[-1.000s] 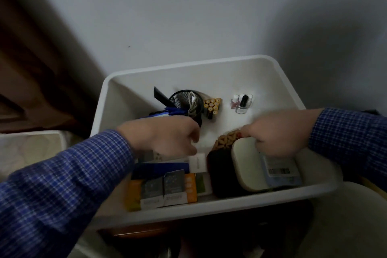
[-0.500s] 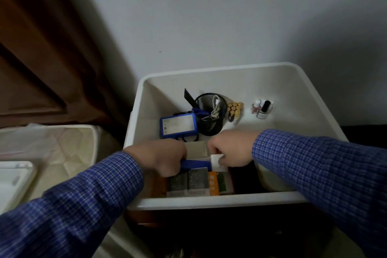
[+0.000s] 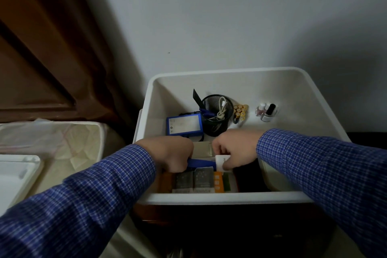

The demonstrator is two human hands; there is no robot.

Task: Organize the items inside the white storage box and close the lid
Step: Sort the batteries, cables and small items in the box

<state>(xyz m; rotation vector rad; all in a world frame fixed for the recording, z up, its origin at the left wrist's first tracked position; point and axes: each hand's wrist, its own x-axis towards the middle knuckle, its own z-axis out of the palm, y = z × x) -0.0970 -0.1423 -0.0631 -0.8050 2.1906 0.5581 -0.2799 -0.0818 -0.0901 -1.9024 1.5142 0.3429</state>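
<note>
The white storage box (image 3: 226, 197) stands open against the wall. Inside at the back are a blue-edged case (image 3: 184, 124), a black mesh cup (image 3: 217, 115) with a cable, a cluster of batteries (image 3: 240, 111) and small nail polish bottles (image 3: 266, 111). Near the front lie flat packets (image 3: 201, 180) in grey, orange and green. My left hand (image 3: 169, 156) grips one end of a blue box (image 3: 201, 162) lying over the packets. My right hand (image 3: 234, 148) pinches a small white box (image 3: 222, 162) at its other end. A beige case (image 3: 202, 150) shows between my hands.
A white lid (image 3: 14, 176) lies at the far left on a cream plastic-lined bin (image 3: 69, 148). A brown wooden panel (image 3: 41, 48) fills the upper left, a grey wall the back. A rounded cream case (image 3: 274, 178) sits in the box's right front corner, under my right sleeve.
The view has swung so the box sits further right. My right hand has left the rounded cream case and come to the middle, beside my left hand, onto the white box.
</note>
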